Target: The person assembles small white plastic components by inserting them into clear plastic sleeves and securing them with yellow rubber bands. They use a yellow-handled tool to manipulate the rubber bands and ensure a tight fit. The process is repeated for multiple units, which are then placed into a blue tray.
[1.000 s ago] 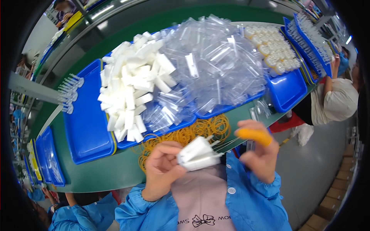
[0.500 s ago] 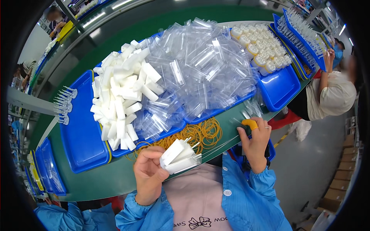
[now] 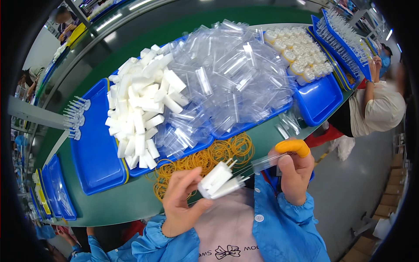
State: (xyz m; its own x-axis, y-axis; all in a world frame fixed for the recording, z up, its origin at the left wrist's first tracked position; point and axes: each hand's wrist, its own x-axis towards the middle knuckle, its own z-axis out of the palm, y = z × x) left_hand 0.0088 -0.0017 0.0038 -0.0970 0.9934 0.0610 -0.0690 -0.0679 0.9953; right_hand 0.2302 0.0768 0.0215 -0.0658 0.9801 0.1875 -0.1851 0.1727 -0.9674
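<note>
Far left, a blue tray (image 3: pixel 94 161) lies bare-bottomed near the bench (image 3: pixel 131 205) edge. My left hand (image 3: pixel 181 203) closes its grip on a bundle of white plastic pieces (image 3: pixel 218 180), held just above my lap, off the near edge. Yellow rubber bands (image 3: pixel 205 159) lie beyond it. My right hand (image 3: pixel 293 172), orange finger cot (image 3: pixel 293 146) on, pinches a clear sleeve (image 3: pixel 267 162) beside the bundle.

The green table (image 3: pixel 109 205) carries blue trays (image 3: pixel 94 153) across its width; yellow rubber bands (image 3: pixel 205 159) lie loose on its near edge, centre.
</note>
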